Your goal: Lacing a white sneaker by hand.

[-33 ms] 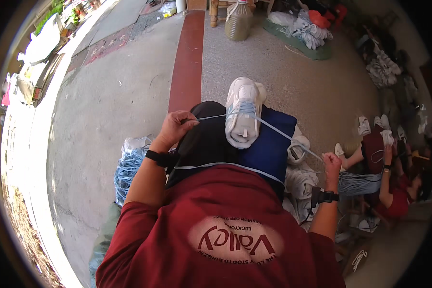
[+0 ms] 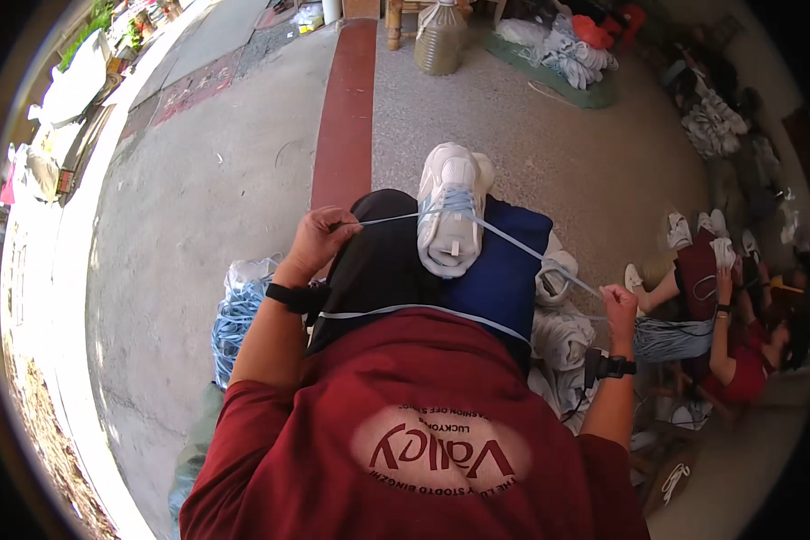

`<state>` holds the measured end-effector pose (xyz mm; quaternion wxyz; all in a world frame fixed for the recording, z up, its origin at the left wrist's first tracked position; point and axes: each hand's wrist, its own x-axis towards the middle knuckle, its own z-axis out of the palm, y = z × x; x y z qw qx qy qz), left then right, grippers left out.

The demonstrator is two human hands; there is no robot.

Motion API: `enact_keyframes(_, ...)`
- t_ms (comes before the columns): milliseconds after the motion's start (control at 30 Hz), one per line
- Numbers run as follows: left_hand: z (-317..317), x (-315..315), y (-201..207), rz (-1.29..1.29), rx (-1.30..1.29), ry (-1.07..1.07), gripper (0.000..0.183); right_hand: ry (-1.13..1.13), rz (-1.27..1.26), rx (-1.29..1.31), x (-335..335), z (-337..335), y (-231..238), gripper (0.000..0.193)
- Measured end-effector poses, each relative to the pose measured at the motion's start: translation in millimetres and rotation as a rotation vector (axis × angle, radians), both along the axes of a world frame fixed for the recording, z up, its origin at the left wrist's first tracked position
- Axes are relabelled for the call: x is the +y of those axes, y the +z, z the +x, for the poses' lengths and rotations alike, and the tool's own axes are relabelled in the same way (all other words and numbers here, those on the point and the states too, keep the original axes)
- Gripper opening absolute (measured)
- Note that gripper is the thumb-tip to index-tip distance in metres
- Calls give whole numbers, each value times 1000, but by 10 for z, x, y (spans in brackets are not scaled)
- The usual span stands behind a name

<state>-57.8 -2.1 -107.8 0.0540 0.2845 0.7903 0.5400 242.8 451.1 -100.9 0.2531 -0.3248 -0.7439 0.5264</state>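
Observation:
A white sneaker (image 2: 447, 238) rests on my lap, toe pointing away from me, with part of another white shoe (image 2: 485, 169) showing at its right side. Pale blue shoelace (image 2: 458, 200) is threaded through its eyelets. My left hand (image 2: 319, 238) pinches one lace end, held out to the left over my black-clad leg. Farther out to the right, my right hand (image 2: 619, 308) is closed on the other end. Both lengths stretch straight from the shoe. A dark blue cloth (image 2: 504, 252) lies over my right thigh, under the shoe.
A bundle of blue laces (image 2: 238, 319) is by my left side. White shoes (image 2: 562, 337) are piled at my right, near more laces (image 2: 670, 340) and a co-worker in red (image 2: 742, 378). Ahead stand a plastic jug (image 2: 440, 40) and a heap on a green mat (image 2: 594, 95).
The whole view has shifted very slightly, so things appear a little farther left. Both hands still hold the lace ends out to the sides.

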Motion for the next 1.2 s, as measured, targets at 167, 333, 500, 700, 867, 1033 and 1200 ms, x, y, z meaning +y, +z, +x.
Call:
enact_keyframes(167, -160, -268, 13, -84, -6, 72, 6, 332, 321, -240, -96, 90, 449, 13)
enact_keyframes(333, -343, -942, -125, -130, -123, 188, 3, 289, 277, -234, 88, 338, 470, 10)
enact_keyframes(500, -293, -2070, -376, -214, -273, 319, 8, 154, 229, -273, 457, 846, 244, 10)
enact_keyframes(700, 72, -3181, -245, -403, -445, 563, 6, -131, 167, -542, 1024, 2065, -132, 16)
enact_keyframes(867, 400, -4027, -145, -457, -536, 696, 5, -278, 110, -634, 1033, 2748, -20, 16)
enact_keyframes(1033, 510, -4142, -309, -503, -511, 689, 3, -163, 392, -533, 972, 3046, -263, 19)
enact_keyframes(1200, 306, -3528, -1227, -455, -399, 808, 14, 18, 438, -647, 982, 2255, -928, 22)
